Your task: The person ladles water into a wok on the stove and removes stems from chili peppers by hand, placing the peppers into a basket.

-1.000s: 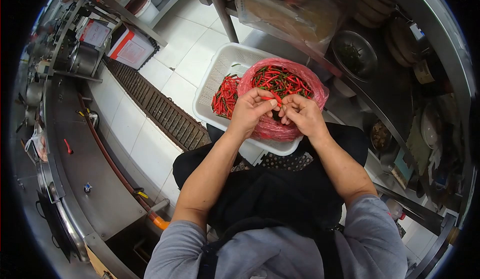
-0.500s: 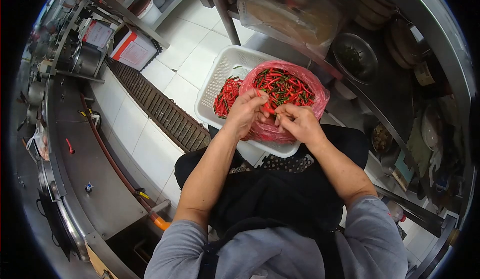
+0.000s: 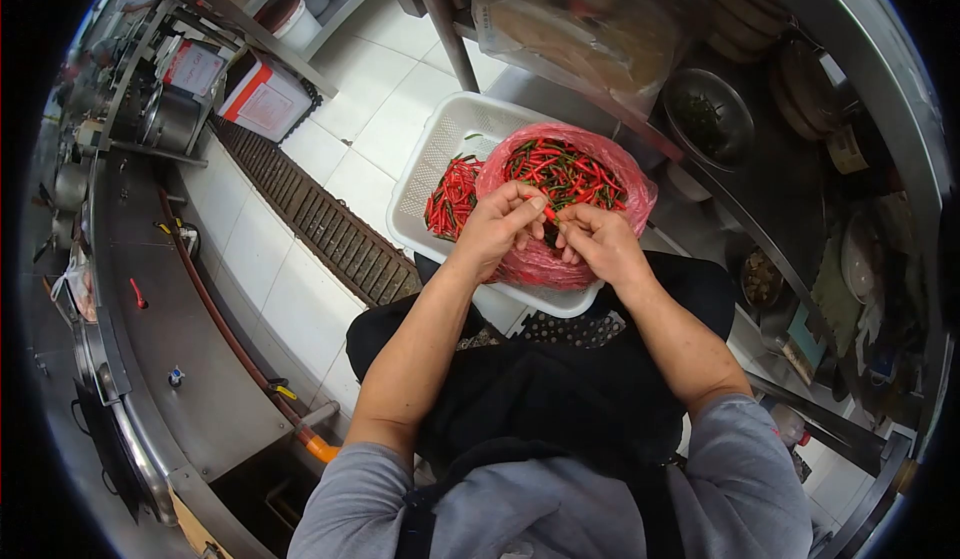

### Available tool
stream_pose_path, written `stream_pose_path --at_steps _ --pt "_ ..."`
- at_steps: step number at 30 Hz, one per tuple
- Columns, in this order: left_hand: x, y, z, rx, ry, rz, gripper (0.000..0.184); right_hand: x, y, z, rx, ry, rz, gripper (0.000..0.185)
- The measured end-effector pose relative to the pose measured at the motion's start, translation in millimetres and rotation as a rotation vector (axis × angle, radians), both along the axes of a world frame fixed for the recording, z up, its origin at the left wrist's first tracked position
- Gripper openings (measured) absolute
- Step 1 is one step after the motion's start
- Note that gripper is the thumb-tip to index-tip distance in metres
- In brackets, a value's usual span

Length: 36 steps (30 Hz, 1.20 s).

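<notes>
Between my two hands is a small red chili pepper (image 3: pixel 550 215). My left hand (image 3: pixel 500 224) pinches it with thumb and forefinger, and my right hand (image 3: pixel 600 245) has its fingertips closed at the pepper's other end. Just beyond my hands, a pink plastic bag (image 3: pixel 643 174) lies open, full of red chilies (image 3: pixel 570 174) with green stems. It rests in a white perforated basket (image 3: pixel 420 179) in front of my knees. A loose pile of red chilies (image 3: pixel 452 197) lies beside the bag, on the basket's left side.
A steel counter (image 3: pixel 190 359) runs along the left, with a floor drain grate (image 3: pixel 300 204) beside it. On the right, a shelf unit holds a metal bowl (image 3: pixel 708 119). A white box (image 3: pixel 265 99) with a red stripe stands at the back left.
My left hand has shifted slightly right, its thumb and forefinger now closed on the chili near my right hand. Less of the chili shows than before. The bag and basket stay in place.
</notes>
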State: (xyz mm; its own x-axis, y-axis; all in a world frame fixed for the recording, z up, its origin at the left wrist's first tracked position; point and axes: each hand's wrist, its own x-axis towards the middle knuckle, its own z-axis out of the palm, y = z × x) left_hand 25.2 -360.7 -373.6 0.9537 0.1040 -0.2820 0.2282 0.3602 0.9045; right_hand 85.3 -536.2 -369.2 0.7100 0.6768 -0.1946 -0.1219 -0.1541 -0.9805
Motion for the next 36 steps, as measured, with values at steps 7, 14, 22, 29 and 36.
stream_pose_path --at_steps 7,14,22,29,36 --pt "0 12 -1 -0.182 0.083 -0.052 0.015 -8 3 6 -0.058 -0.689 0.093 0.018" --pt "3 45 24 0.048 0.109 0.141 0.016 -2 -5 28 -0.066 -0.79 0.007 0.017" --pt "10 90 -15 1.291 -0.235 0.464 0.024 109 -77 106 -0.437 -1.223 -0.546 0.018" --pt "-8 71 16 0.975 -0.141 0.376 0.024 43 -30 97 -0.217 -1.004 -0.249 0.013" --pt "-13 67 8 0.971 -0.188 0.197 0.022 34 13 2 -0.515 -0.934 0.346 0.022"
